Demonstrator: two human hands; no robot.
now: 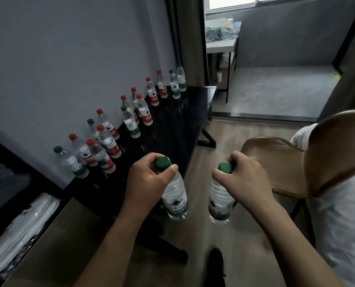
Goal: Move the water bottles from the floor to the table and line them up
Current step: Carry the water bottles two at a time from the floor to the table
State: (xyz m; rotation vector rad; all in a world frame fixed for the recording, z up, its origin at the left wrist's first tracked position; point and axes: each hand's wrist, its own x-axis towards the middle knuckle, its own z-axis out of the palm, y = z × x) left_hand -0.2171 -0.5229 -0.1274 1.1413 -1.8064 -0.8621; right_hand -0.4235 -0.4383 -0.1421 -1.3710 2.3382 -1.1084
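Beside the table edge (190,162), each hand, left hand (147,179) and right hand (242,179), apparently grips one bottle

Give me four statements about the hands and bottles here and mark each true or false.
1. Each hand holds a green-capped bottle near its cap: left hand, right hand. True.
2. The black table has no bottles on it yet. False: many stand along the wall side.
3. All bottles on the table have red caps. False: some caps are green.
4. A brown chair stands to the right of the table. True.
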